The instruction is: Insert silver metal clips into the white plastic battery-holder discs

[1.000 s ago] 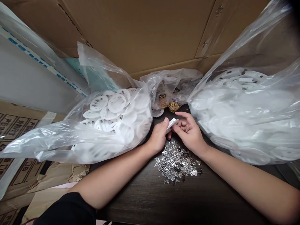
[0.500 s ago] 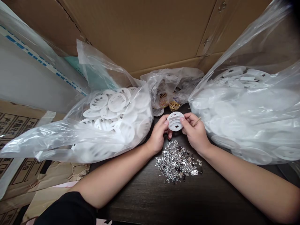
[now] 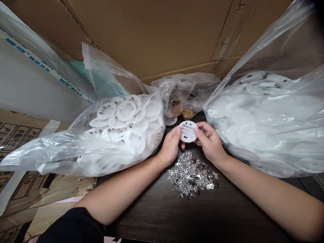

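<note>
Between my left hand (image 3: 170,145) and my right hand (image 3: 209,142), a round white plastic disc (image 3: 187,131) with several slots is held up by its edges, its flat face turned towards me. Just below my hands, a loose pile of small silver metal pieces (image 3: 191,175) lies on the dark wood table (image 3: 152,211), touching neither hand. Beyond the disc sit gold-coloured small parts (image 3: 188,114) in a crumpled clear plastic bag (image 3: 184,89).
Clear bags of white discs bulge on both sides, the left one (image 3: 126,135) against my left hand and the right one (image 3: 263,125) near my right hand. Brown cardboard walls (image 3: 152,33) rise behind. My black sleeve (image 3: 72,226) shows at lower left.
The disc turned from edge-on to face-on between my hands, then shifted slightly left and tilted. My hands stayed close together around it.
</note>
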{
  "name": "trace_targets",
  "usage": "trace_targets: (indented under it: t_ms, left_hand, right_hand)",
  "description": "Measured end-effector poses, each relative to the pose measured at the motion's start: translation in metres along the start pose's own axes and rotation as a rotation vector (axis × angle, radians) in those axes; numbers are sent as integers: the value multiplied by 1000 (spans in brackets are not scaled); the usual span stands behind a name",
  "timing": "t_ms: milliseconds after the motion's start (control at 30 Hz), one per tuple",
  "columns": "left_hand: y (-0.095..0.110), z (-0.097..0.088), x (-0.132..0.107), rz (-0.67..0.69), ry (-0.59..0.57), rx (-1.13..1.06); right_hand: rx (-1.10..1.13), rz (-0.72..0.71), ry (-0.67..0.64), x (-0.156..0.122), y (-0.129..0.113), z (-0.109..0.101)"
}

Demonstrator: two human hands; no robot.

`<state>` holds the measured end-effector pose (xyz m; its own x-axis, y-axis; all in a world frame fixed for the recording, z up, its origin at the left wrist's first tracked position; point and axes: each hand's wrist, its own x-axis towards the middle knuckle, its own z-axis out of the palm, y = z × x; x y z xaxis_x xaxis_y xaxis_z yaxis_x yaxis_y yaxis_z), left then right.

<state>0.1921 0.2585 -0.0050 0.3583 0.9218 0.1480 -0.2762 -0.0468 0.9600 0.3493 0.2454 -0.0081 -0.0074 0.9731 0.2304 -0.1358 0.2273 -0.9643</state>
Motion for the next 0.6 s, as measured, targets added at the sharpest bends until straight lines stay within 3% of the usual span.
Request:
trace_targets:
  t_ms: [433, 600]
  left_hand:
    - [1, 1, 4, 18, 67, -36]
    - [6, 2, 2, -45, 23, 53]
  right_hand:
    - [-58, -105, -70, -1, 2, 3]
    - [-15, -64, 85, 0, 0, 3]
